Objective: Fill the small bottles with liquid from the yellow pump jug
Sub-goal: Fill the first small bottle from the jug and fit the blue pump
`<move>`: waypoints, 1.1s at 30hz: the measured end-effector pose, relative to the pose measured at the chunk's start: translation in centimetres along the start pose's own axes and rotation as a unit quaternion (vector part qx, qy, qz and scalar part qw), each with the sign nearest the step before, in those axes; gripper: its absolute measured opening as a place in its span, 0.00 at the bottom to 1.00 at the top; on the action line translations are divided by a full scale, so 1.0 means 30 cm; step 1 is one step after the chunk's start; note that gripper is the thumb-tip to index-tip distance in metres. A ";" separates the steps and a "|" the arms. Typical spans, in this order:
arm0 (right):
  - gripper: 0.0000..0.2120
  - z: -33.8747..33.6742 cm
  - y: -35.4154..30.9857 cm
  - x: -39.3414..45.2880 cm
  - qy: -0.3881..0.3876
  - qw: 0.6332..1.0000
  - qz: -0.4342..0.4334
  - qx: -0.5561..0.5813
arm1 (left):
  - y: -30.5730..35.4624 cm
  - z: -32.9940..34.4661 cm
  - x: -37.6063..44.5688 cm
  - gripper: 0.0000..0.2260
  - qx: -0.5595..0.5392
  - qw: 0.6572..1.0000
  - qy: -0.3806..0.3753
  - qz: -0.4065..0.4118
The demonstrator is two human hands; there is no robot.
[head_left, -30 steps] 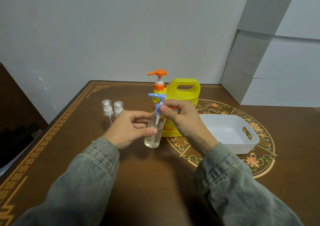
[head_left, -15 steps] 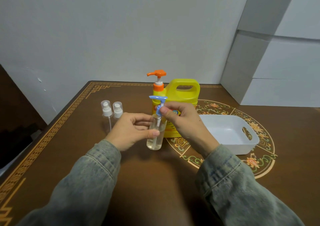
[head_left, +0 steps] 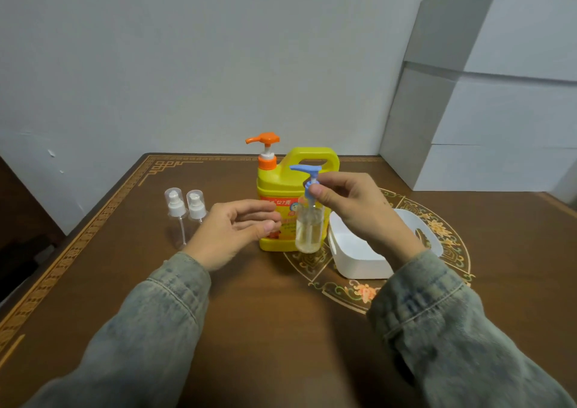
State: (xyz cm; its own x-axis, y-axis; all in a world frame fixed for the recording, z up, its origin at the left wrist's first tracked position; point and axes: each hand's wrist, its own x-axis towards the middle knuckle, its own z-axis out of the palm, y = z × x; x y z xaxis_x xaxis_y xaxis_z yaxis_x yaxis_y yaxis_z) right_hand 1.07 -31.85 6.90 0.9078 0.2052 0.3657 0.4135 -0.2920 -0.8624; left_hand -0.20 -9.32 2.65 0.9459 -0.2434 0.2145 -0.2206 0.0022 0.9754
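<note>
The right hand (head_left: 349,208) pinches the blue pump head (head_left: 307,178) of a small clear bottle (head_left: 309,229), holding it up in front of the yellow pump jug (head_left: 281,189). The bottle holds pale liquid to about half. The left hand (head_left: 237,229) hangs released just beside it, gripping nothing. This bottle's filling seems done and capped. Next, judging by the layout, it goes into the white basket (head_left: 352,261), then one of the two empty spray bottles (head_left: 184,214) on the table (head_left: 265,314) needs uncapping.

Single head-worn wide-angle view, looking forward and down from above and behind the left hand (head_left: 232,231) and right hand (head_left: 352,211), both sleeves entering at the bottom edge, table (head_left: 265,314) close below, wall beyond the hands.
</note>
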 end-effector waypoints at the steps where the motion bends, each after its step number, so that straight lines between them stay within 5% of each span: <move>1: 0.07 -0.015 0.002 -0.003 0.001 1.000 0.001 0.000 | 0.009 0.005 0.003 0.17 -0.004 1.000 -0.001 0.004; 9: 0.06 -0.103 0.023 -0.029 0.038 0.999 0.004 0.029 | 0.070 0.083 0.036 0.17 -0.028 0.999 0.000 0.045; 16: 0.08 -0.221 0.131 0.005 0.206 0.977 0.042 -0.043 | 0.028 0.163 0.053 0.14 -0.038 0.998 0.007 0.045; 33: 0.08 -0.083 0.388 0.095 0.171 0.953 0.090 -0.231 | -0.092 0.191 0.137 0.13 -0.041 0.999 -0.019 0.013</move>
State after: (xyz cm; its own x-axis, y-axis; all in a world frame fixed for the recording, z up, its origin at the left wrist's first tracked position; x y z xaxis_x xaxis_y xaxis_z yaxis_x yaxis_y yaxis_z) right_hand 8.65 -36.99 -1.22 0.9040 -0.1817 0.3870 0.1631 -0.6901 -0.7051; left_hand 2.93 -15.87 0.53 0.9301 -0.2784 0.2395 -0.2234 0.0887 0.9707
